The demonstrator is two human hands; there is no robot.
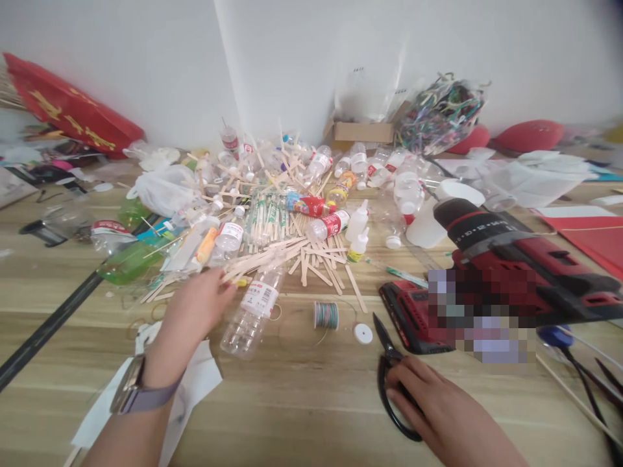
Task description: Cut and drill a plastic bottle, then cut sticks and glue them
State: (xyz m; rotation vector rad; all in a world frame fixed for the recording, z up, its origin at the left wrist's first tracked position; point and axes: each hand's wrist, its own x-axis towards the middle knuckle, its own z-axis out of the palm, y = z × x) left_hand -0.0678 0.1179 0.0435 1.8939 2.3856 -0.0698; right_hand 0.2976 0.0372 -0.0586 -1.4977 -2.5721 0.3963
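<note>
My right hand (428, 395) is closed round the black handles of a pair of scissors (387, 344), whose dark blades point away from me over the table. My left hand (207, 298) reaches in at the left, fingers bent and together beside a clear plastic bottle (253, 301) with a white label. A small yellow piece (241, 283) shows by its fingertips; whether they grip it or something else is hidden. Between the hands lie a spool of multicoloured thread (326, 316) and a white disc (363, 333). Beyond them spreads a pile of wooden sticks (316, 259).
A red and black power drill (530, 259) stands right of the scissors. Behind the sticks lie several plastic bottles (331, 225) and two small glue bottles (359, 243). A cardboard box (363, 132) is by the wall. White paper (199, 376) lies under my left forearm.
</note>
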